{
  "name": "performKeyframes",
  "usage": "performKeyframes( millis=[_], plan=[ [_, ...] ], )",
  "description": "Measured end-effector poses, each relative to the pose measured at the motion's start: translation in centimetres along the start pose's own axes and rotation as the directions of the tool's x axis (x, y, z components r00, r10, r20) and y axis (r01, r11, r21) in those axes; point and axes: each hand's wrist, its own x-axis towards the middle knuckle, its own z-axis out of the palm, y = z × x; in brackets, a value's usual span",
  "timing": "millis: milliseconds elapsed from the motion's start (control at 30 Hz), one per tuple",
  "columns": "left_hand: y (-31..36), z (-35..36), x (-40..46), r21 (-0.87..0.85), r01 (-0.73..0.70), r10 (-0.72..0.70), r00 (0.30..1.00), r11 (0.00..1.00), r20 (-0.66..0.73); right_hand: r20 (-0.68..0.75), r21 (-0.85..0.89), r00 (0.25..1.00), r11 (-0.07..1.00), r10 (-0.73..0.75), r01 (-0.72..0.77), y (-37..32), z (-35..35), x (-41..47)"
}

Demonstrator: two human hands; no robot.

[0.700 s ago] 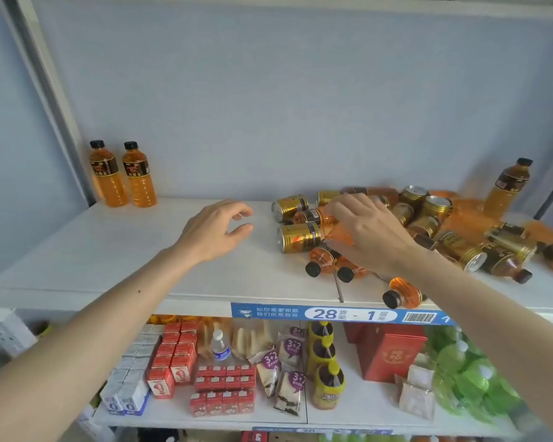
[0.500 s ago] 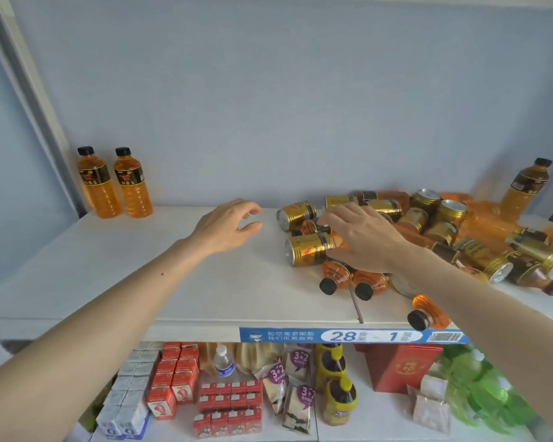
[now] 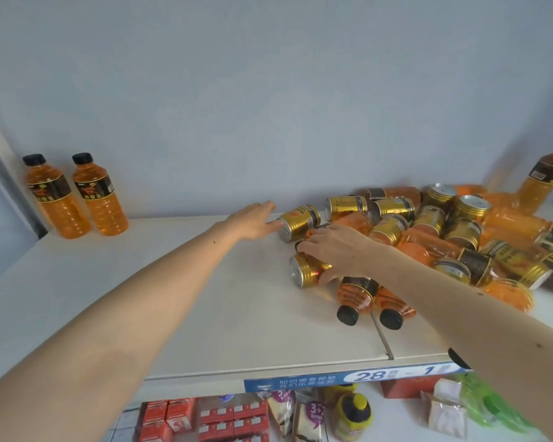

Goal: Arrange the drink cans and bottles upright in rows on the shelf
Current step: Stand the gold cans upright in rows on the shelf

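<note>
Both hands have reached the pile: left hand flat against 1 gold can, right hand now gripping another gold can, pickup starting.

Three orange bottles stand upright, roughly eleven gold cans lie tumbled, and two capped bottles lie just below the right-hand fingers.

Right hand grips lying gold can; left hand touches another can.

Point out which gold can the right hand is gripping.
The gold can lying on its side nearest the shelf's front edge, under the right hand. The left hand touches another farther back.
</note>
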Motion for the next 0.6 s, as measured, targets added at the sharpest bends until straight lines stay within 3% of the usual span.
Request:
performKeyframes(
  millis=[300,600],
  plan=[
    [0.8,2.1,5.0,-0.069,0.052,-0.042,0.989,0.996,0.143,-0.031,0.085,0.999,0.995,-0.042,0.044,0.6,0.8,0.2],
    [-0.2,0.5,5.4,-0.139,0.056,-0.040,0.993,0.989,0.113,-0.164,0.255,0.986,0.966,0.007,0.035,1.0,1.7,-0.2]
  ],
)
